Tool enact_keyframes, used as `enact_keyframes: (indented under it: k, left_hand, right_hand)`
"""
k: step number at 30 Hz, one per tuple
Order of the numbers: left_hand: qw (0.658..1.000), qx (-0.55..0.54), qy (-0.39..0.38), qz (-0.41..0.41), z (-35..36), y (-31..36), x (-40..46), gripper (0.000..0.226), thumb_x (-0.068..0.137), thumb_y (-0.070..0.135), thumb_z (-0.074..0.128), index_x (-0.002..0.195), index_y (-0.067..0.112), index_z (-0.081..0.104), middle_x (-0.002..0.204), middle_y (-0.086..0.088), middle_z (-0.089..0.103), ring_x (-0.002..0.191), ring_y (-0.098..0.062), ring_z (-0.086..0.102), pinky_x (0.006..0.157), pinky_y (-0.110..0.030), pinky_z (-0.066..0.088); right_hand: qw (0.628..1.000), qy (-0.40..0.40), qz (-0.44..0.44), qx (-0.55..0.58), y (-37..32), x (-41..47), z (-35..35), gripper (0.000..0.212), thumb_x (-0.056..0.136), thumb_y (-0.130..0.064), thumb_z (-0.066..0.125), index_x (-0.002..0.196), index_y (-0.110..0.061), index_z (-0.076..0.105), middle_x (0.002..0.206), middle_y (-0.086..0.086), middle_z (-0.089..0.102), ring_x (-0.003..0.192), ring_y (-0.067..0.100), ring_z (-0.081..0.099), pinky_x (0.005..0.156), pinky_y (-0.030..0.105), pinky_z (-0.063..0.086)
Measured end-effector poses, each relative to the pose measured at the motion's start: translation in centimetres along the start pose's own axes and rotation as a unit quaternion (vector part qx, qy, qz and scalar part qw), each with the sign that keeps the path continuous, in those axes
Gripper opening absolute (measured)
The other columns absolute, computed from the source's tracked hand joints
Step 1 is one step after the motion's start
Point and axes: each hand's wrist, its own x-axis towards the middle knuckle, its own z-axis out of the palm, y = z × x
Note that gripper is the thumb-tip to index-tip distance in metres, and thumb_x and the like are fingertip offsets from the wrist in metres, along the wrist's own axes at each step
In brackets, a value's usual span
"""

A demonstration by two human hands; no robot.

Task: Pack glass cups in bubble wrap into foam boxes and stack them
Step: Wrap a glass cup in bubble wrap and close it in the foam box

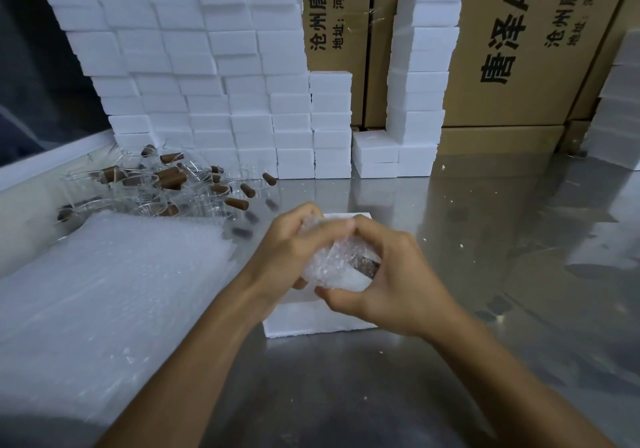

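Note:
A glass cup wrapped in bubble wrap (pixel 337 264) is held between both hands above an open white foam box (pixel 311 319) on the steel table. My left hand (pixel 287 250) grips the bundle's left end, and my right hand (pixel 388 274) curls round its right side. A brown handle shows through the wrap. Loose glass cups with brown handles (pixel 162 184) lie in a heap at the back left. A pile of bubble wrap sheets (pixel 104 302) covers the table to the left.
A wall of stacked foam boxes (pixel 207 83) stands at the back, a tall narrow stack (pixel 420 66) to its right, more foam boxes (pixel 620 108) at the far right. Cardboard cartons (pixel 519 49) stand behind. The steel table (pixel 485 239) shows bare metal on the right.

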Motion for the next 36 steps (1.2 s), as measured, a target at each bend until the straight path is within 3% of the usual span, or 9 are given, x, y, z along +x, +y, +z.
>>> enact_keyframes:
  k: [4, 7, 9, 12, 14, 19, 24, 29, 36]
  left_hand:
    - [0.999, -0.035, -0.004, -0.02, -0.1, 0.0, 0.1, 0.046, 0.066, 0.072, 0.057, 0.052, 0.028, 0.057, 0.05, 0.01, 0.048, 0.044, -0.01, 0.045, 0.041, -0.021, 0.028]
    - [0.997, -0.057, -0.016, -0.051, -0.6, -0.2, 0.1, 0.049, 0.064, 0.071, 0.06, 0.049, 0.025, 0.055, 0.049, 0.009, 0.047, 0.043, -0.01, 0.044, 0.041, -0.021, 0.027]
    - [0.991, -0.117, -0.032, -0.059, -0.7, -0.2, 0.1, 0.042, 0.066, 0.063, 0.066, 0.052, 0.024, 0.061, 0.052, 0.006, 0.053, 0.047, -0.012, 0.052, 0.044, -0.023, 0.034]
    - [0.975, -0.213, -0.051, -0.027, -0.4, -0.4, 0.1, 0.035, 0.077, 0.048, 0.062, 0.064, 0.018, 0.074, 0.065, 0.0, 0.067, 0.064, -0.016, 0.066, 0.059, -0.027, 0.051]
    - [0.973, -0.226, -0.045, -0.025, -0.4, -0.6, 0.2, 0.037, 0.078, 0.05, 0.059, 0.077, 0.016, 0.075, 0.079, -0.005, 0.069, 0.077, -0.023, 0.065, 0.067, -0.033, 0.045]
    - [0.964, -0.262, -0.047, -0.014, -0.8, -0.7, 0.4, 0.039, 0.076, 0.033, 0.061, 0.107, 0.01, 0.068, 0.098, -0.012, 0.064, 0.075, -0.024, 0.062, 0.05, -0.03, 0.047]
    - [0.969, -0.243, -0.04, -0.022, -0.7, -1.4, 0.4, 0.028, 0.075, 0.023, 0.071, 0.099, 0.009, 0.073, 0.098, -0.013, 0.07, 0.079, -0.023, 0.07, 0.06, -0.03, 0.058]
    - [0.97, -0.23, -0.072, -0.014, -1.0, -1.4, 0.5, 0.07, 0.048, 0.037, 0.097, 0.104, 0.006, 0.069, 0.109, -0.017, 0.069, 0.093, -0.029, 0.069, 0.071, -0.035, 0.061]
    - [0.975, -0.157, -0.16, -0.013, -2.2, -1.2, 0.1, 0.062, 0.063, 0.012, 0.078, 0.123, 0.01, 0.064, 0.124, -0.014, 0.066, 0.11, -0.033, 0.067, 0.079, -0.043, 0.061]
  right_hand:
    - [0.998, -0.042, 0.023, 0.049, -0.5, -0.1, 0.0, 0.034, 0.065, -0.013, 0.084, 0.084, -0.028, 0.061, 0.073, -0.016, 0.058, 0.059, 0.004, 0.054, 0.055, 0.021, 0.043]
    - [0.996, -0.045, 0.024, 0.071, -0.9, 0.0, 0.0, 0.038, 0.063, -0.011, 0.086, 0.095, -0.019, 0.065, 0.093, -0.006, 0.06, 0.077, 0.016, 0.064, 0.064, 0.036, 0.055]
    - [0.992, -0.048, 0.054, 0.107, -1.0, 0.0, -0.1, 0.04, 0.064, -0.01, 0.086, 0.098, -0.017, 0.066, 0.089, 0.002, 0.065, 0.076, 0.024, 0.067, 0.066, 0.045, 0.057]
    - [0.982, -0.05, 0.079, 0.164, -1.0, 0.0, -0.2, 0.048, 0.067, -0.006, 0.085, 0.107, -0.019, 0.063, 0.092, -0.004, 0.07, 0.082, 0.014, 0.071, 0.068, 0.032, 0.059]
    - [0.969, -0.033, 0.094, 0.224, -0.8, 0.1, -0.4, 0.056, 0.067, -0.001, 0.084, 0.114, -0.018, 0.06, 0.097, -0.008, 0.072, 0.09, 0.01, 0.071, 0.074, 0.024, 0.057]
    - [0.923, 0.024, 0.138, 0.358, -0.4, 0.6, -1.2, 0.055, 0.06, -0.005, 0.079, 0.113, -0.009, 0.065, 0.101, 0.008, 0.073, 0.095, 0.023, 0.07, 0.08, 0.029, 0.056]
    - [0.874, -0.011, 0.189, 0.447, -0.1, 0.6, -1.4, 0.039, 0.066, 0.003, 0.068, 0.103, -0.009, 0.069, 0.095, 0.009, 0.072, 0.089, 0.02, 0.069, 0.072, 0.024, 0.055]
    - [0.87, -0.038, 0.19, 0.453, 0.1, 0.5, -1.7, 0.043, 0.065, 0.006, 0.069, 0.106, -0.006, 0.068, 0.096, 0.009, 0.072, 0.091, 0.02, 0.07, 0.076, 0.025, 0.056]
    - [0.892, -0.128, 0.162, 0.402, 0.6, 0.2, -2.6, 0.057, 0.063, 0.007, 0.071, 0.119, -0.004, 0.066, 0.11, 0.016, 0.07, 0.102, 0.024, 0.067, 0.086, 0.031, 0.054]
